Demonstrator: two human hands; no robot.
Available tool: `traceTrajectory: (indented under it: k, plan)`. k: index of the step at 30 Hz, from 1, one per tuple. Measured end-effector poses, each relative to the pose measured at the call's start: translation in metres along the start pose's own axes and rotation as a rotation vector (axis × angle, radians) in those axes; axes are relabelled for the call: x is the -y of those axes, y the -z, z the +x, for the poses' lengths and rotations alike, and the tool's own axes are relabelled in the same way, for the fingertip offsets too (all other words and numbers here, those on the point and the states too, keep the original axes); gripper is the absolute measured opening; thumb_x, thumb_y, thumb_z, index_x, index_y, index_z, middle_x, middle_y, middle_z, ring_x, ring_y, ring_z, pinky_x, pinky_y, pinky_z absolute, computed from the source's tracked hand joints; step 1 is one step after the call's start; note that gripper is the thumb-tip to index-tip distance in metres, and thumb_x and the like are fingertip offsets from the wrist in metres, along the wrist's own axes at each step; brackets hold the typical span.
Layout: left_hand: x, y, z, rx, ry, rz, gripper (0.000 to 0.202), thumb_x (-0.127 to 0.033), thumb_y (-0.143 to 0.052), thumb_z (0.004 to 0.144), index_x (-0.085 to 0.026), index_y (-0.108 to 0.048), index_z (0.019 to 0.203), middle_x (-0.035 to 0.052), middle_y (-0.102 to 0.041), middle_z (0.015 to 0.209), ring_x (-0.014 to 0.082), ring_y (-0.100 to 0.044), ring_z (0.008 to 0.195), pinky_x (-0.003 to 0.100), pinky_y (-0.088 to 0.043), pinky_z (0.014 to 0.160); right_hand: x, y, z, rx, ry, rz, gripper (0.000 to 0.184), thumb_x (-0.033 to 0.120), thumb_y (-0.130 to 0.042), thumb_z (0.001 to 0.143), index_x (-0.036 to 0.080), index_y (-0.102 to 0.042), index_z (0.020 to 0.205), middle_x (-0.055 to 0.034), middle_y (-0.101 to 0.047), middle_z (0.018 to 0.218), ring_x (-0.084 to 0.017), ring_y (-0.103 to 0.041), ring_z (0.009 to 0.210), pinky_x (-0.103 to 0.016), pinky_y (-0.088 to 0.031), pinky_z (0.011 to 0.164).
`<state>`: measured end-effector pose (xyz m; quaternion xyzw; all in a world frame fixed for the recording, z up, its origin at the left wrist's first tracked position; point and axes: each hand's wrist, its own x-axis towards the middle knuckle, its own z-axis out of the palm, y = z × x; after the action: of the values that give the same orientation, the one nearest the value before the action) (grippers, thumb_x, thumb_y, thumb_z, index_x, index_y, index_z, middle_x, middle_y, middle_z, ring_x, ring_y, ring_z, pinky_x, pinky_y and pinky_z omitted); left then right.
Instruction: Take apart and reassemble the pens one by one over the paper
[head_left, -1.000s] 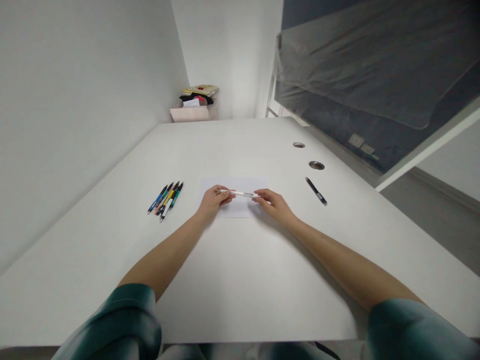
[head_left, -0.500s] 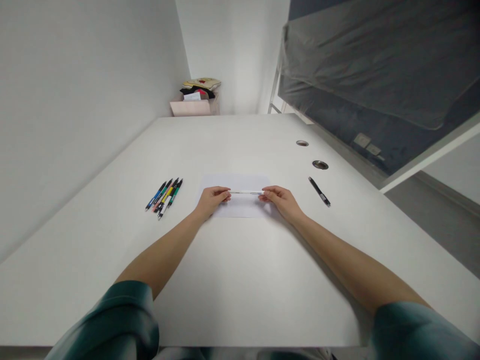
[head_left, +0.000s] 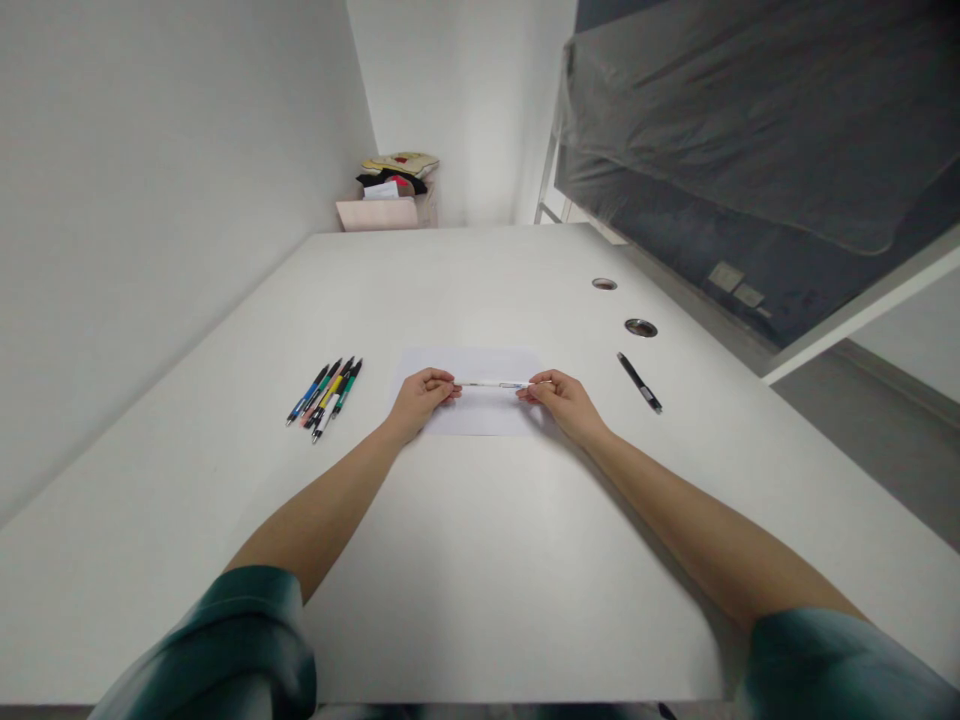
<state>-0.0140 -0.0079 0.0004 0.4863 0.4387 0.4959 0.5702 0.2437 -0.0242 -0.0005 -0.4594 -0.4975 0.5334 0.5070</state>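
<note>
The left hand (head_left: 420,400) and the right hand (head_left: 564,403) sit over a sheet of white paper (head_left: 480,418) on the white surface (head_left: 480,600). Between them, a slim white pen (head_left: 493,384) lies level across the paper's upper part. Each grip is pressed together, pinching one end of the barrel, though at this size I can't be sure which fingers bear on it. The pen looks light, stiff and smooth, so it could roll or slip, and a pinch mid-barrel would likely be the surest hold.

At 9 o'clock from the hands lies a tight group of coloured pens (head_left: 323,398). A lone black pen (head_left: 640,382) lies at 3 o'clock, and two round metal grommets (head_left: 640,328) are set in the surface at 1 o'clock. A pale pink box (head_left: 376,214) topped with folded clothes stands beyond the far edge at 12 o'clock.
</note>
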Motion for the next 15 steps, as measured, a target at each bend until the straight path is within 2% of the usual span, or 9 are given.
traceTrajectory:
  k: [9, 15]
  plan:
    - [-0.0016, -0.0001, -0.0018, 0.002, 0.017, -0.002, 0.037, -0.034, -0.082, 0.062, -0.013, -0.063, 0.084, 0.0091, -0.074, 0.08, 0.0172, -0.07, 0.075, 0.032, -0.054, 0.075, -0.0057, 0.0018, 0.0018, -0.024, 0.042, -0.004, 0.035, 0.048, -0.079, 0.065, 0.022, -0.06, 0.081, -0.0051, -0.075, 0.077, -0.02, -0.07, 0.079, -0.04, -0.053, 0.086]
    - [-0.0011, 0.0002, -0.0009, -0.032, -0.017, 0.02, 0.035, -0.034, -0.082, 0.059, -0.013, -0.064, 0.081, 0.0049, -0.071, 0.073, 0.0146, -0.066, 0.069, 0.029, -0.051, 0.07, -0.009, 0.003, 0.0036, -0.034, 0.094, -0.086, 0.031, 0.046, -0.076, 0.067, 0.022, -0.061, 0.081, -0.0028, -0.07, 0.073, -0.018, -0.064, 0.073, -0.035, -0.05, 0.076]
